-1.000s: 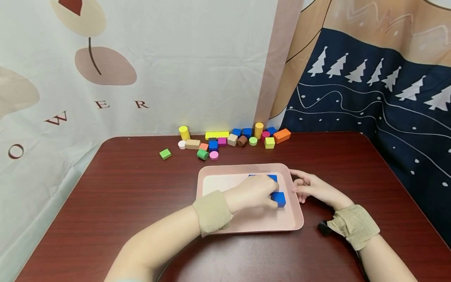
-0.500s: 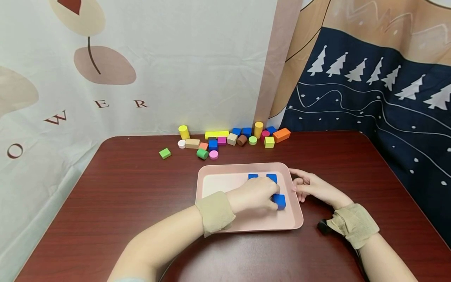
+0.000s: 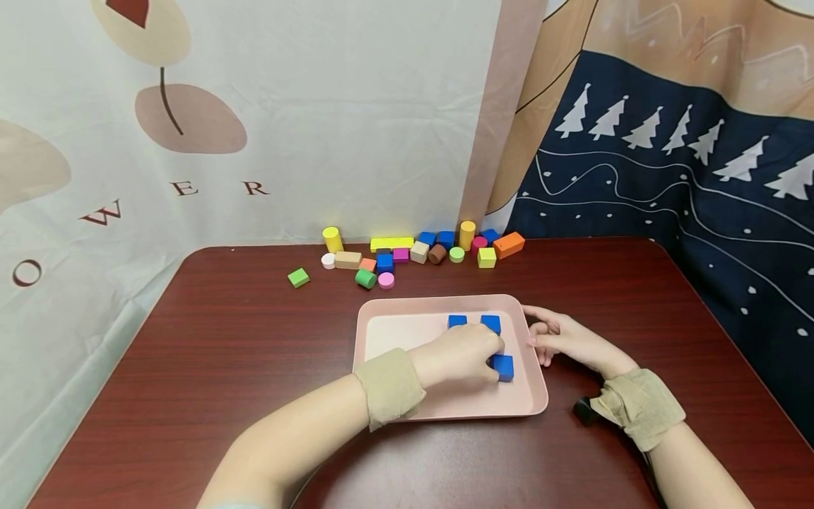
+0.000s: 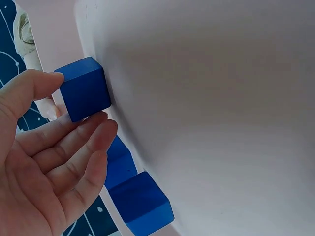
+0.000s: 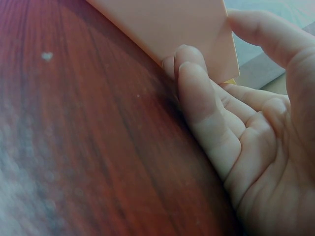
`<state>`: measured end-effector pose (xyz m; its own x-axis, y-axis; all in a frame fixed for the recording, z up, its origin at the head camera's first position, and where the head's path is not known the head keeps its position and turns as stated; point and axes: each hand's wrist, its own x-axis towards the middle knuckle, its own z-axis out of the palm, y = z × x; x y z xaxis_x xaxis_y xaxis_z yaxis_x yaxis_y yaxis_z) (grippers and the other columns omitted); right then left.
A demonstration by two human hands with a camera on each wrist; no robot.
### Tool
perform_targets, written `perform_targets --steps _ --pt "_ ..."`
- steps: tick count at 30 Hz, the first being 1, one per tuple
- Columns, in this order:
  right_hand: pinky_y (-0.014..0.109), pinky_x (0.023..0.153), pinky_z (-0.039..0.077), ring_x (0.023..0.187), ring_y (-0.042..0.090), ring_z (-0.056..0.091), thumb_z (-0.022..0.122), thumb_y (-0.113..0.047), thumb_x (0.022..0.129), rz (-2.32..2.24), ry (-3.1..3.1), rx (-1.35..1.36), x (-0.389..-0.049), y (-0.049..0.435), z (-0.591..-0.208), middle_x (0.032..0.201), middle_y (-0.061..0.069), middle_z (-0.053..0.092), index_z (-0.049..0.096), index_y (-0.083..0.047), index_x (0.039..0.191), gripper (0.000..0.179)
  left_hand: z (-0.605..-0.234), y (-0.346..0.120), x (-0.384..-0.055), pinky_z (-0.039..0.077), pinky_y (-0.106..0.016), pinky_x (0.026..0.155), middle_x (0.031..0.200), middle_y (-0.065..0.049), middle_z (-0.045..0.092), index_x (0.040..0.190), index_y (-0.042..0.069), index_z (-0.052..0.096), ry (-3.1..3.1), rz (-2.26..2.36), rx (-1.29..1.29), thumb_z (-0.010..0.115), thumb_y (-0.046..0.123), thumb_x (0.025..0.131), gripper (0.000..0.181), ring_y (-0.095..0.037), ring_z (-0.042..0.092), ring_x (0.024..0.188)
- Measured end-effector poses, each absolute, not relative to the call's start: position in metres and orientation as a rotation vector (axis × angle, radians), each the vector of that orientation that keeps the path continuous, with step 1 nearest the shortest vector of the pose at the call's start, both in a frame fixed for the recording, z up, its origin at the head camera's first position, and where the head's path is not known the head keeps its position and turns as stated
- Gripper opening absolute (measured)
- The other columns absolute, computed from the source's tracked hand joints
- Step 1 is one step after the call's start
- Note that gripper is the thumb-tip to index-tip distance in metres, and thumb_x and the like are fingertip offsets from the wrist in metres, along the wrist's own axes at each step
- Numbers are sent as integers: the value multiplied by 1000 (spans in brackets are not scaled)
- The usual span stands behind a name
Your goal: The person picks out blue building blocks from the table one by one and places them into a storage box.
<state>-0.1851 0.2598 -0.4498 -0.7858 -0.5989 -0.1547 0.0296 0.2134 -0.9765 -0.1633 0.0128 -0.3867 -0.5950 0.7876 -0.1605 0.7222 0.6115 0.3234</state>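
My left hand (image 3: 463,355) is over the pink tray (image 3: 445,404), pinching a blue cube (image 4: 84,91) between thumb and fingertips. In the head view that cube shows near the tray's right side. Farther back in the tray are two other blue cubes, one on the left (image 3: 457,321) and one on the right (image 3: 491,324); my left hand partly covers their near sides. My right hand (image 3: 566,341) grips the tray's right edge from outside, its thumb on the rim (image 5: 231,29) and its fingers bent against the outer wall.
Behind the tray lies a loose row of coloured blocks, among them a yellow cylinder (image 3: 332,240), a long yellow block (image 3: 391,244) and an orange block (image 3: 509,245). A green block (image 3: 298,278) lies off to the left. Curtains hang behind the table (image 3: 210,339).
My left hand has drawn the pinched blue cube slightly toward me, uncovering more of the two cubes behind. My right hand has stayed at the tray's edge.
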Motion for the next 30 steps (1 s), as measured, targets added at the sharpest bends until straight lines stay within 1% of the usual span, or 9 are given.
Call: perform_targets --steps 15,23,26,30 --pt "31 56 53 62 18 60 57 -8 96 -1616 1986 -541 -185 261 -452 85 14 62 16 7 147 68 -386 12 -164 34 -18 57 62 5 48 77 16 60 2532 350 1187 70 21 86 15 -9 46 61" --pt "31 56 53 62 18 60 57 -8 96 -1600 1997 -543 -185 260 -451 85 15 62 17 7 148 67 -384 11 -166 34 -18 54 59 6 47 78 15 61 2520 385 1158 71 25 86 16 -8 45 59" --pt "31 56 54 62 18 60 57 -9 96 -1596 2002 -541 -185 261 -451 85 15 62 17 7 148 67 -379 10 -167 39 -15 60 60 7 50 87 13 65 2502 417 1115 71 27 87 15 -6 49 61" --pt "31 56 53 62 19 60 57 -9 96 -1596 2006 -535 -185 261 -451 85 15 62 17 7 148 67 -370 7 -169 44 -16 71 70 8 58 105 11 69 2496 432 1099 70 30 88 25 -5 53 70"
